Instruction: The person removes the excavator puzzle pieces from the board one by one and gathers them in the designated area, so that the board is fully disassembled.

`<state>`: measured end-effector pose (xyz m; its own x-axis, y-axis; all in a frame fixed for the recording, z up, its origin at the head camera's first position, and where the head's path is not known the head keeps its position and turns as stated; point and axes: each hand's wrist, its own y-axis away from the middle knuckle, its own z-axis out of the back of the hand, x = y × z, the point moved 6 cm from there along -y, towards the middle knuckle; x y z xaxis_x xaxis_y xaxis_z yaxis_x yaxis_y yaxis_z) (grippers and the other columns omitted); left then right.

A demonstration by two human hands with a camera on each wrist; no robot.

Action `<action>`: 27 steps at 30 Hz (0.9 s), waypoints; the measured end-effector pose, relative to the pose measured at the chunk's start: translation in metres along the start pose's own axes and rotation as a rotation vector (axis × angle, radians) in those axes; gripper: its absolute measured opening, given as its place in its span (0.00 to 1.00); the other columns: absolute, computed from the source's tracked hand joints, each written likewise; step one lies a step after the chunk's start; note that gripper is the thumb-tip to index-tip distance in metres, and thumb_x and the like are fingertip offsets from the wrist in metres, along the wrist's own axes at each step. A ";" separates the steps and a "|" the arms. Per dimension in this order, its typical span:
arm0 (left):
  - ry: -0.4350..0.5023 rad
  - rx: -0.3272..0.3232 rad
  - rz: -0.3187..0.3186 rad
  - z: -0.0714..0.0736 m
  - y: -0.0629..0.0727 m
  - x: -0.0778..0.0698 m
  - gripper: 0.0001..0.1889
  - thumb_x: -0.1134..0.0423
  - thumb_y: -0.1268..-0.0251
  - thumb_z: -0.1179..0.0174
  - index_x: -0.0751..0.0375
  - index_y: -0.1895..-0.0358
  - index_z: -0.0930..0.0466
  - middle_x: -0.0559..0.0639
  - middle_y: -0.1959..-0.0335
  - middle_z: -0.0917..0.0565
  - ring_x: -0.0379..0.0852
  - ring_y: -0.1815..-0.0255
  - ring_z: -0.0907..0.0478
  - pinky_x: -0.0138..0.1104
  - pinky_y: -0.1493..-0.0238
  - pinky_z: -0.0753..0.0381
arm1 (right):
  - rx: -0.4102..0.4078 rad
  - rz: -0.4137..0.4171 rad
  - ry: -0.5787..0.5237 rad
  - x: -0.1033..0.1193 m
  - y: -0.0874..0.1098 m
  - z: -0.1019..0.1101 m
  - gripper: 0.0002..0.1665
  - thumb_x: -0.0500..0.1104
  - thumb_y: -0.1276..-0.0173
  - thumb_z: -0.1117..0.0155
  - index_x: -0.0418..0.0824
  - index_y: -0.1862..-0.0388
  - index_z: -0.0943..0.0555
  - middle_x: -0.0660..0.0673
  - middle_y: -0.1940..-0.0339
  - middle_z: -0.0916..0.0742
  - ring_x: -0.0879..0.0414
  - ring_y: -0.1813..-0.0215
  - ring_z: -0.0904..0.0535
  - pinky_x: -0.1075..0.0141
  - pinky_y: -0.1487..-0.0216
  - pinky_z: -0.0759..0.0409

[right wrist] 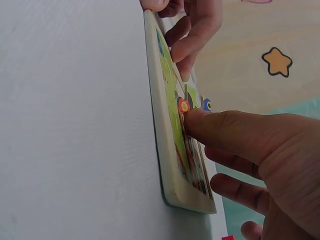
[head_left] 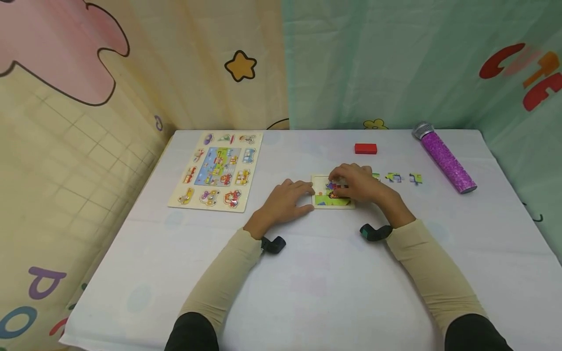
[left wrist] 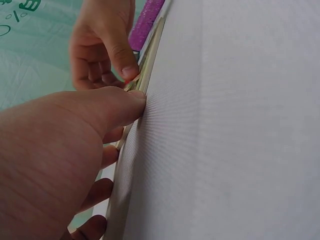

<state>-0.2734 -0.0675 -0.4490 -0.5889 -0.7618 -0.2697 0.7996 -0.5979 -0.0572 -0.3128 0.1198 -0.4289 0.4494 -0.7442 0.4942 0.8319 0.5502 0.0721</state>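
Note:
A small picture puzzle board (head_left: 319, 200) with a pale wooden frame (right wrist: 175, 192) lies between the two hands. At its left edge, my left hand (head_left: 285, 201) holds it, thumb by the near corner and fingers by the far one. Over the board's right part, my right hand (head_left: 360, 184) pinches a puzzle piece (right wrist: 184, 105) with a red and orange round shape, low over the picture. In the right wrist view the thumb presses against this piece; the fingertips behind are partly hidden. Loose puzzle pieces (head_left: 393, 177) lie just right of the right hand, which partly covers one.
A larger board (head_left: 175, 202) with vehicle and toy pictures lies at the back left. Behind the right hand sits a red block (head_left: 366, 148). A purple glitter microphone (head_left: 449, 163) lies at the back right. Printed curtains rise behind the white-covered table (head_left: 316, 282).

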 end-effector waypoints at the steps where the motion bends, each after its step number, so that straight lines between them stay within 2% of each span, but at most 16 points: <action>1: 0.000 -0.001 -0.001 0.000 0.000 0.000 0.22 0.43 0.30 0.38 0.46 0.38 0.20 0.43 0.28 0.27 0.48 0.42 0.28 0.42 0.48 0.27 | -0.002 0.002 -0.006 0.000 0.000 0.000 0.21 0.44 0.33 0.26 0.43 0.44 0.19 0.46 0.49 0.16 0.46 0.44 0.25 0.43 0.46 0.41; 4: -0.007 0.000 -0.004 0.001 0.000 -0.001 0.22 0.43 0.30 0.38 0.46 0.38 0.20 0.43 0.28 0.27 0.48 0.42 0.28 0.42 0.48 0.27 | -0.006 0.002 -0.034 0.001 0.000 0.002 0.18 0.41 0.31 0.29 0.43 0.44 0.19 0.47 0.51 0.14 0.47 0.44 0.23 0.42 0.45 0.42; 8: -0.008 -0.005 -0.005 0.003 0.000 -0.002 0.22 0.43 0.30 0.37 0.46 0.38 0.20 0.44 0.28 0.27 0.49 0.43 0.28 0.42 0.50 0.27 | -0.017 0.022 -0.077 0.004 0.003 0.005 0.16 0.37 0.29 0.33 0.41 0.43 0.19 0.45 0.50 0.13 0.47 0.43 0.21 0.40 0.38 0.43; 11: -0.011 -0.007 -0.003 0.004 0.001 -0.002 0.22 0.43 0.30 0.37 0.46 0.38 0.20 0.44 0.29 0.27 0.49 0.44 0.28 0.42 0.51 0.27 | -0.022 0.034 -0.100 0.006 0.004 0.007 0.17 0.35 0.30 0.33 0.39 0.43 0.19 0.44 0.49 0.13 0.47 0.44 0.20 0.43 0.34 0.38; 16: -0.014 -0.002 0.002 0.004 0.001 -0.002 0.22 0.43 0.30 0.38 0.46 0.38 0.21 0.43 0.29 0.27 0.48 0.43 0.28 0.42 0.49 0.27 | -0.025 0.037 -0.074 0.005 0.003 0.005 0.17 0.34 0.30 0.32 0.39 0.43 0.18 0.44 0.51 0.13 0.49 0.48 0.19 0.51 0.43 0.22; 23: -0.002 0.001 0.006 0.004 0.002 -0.003 0.22 0.43 0.30 0.38 0.46 0.38 0.21 0.43 0.29 0.27 0.49 0.43 0.28 0.43 0.50 0.27 | -0.077 0.058 0.025 0.003 0.001 0.006 0.16 0.37 0.32 0.29 0.40 0.46 0.16 0.46 0.55 0.13 0.52 0.53 0.19 0.55 0.48 0.19; 27: -0.015 0.000 0.008 0.003 0.001 -0.002 0.22 0.43 0.30 0.37 0.45 0.38 0.21 0.42 0.29 0.27 0.49 0.43 0.28 0.42 0.50 0.27 | -0.118 0.053 0.025 0.001 0.001 0.009 0.15 0.36 0.33 0.28 0.41 0.47 0.14 0.47 0.55 0.12 0.52 0.52 0.19 0.56 0.48 0.19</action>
<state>-0.2721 -0.0675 -0.4461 -0.5841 -0.7704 -0.2555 0.8043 -0.5916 -0.0549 -0.3145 0.1233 -0.4202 0.5006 -0.7254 0.4724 0.8386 0.5419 -0.0565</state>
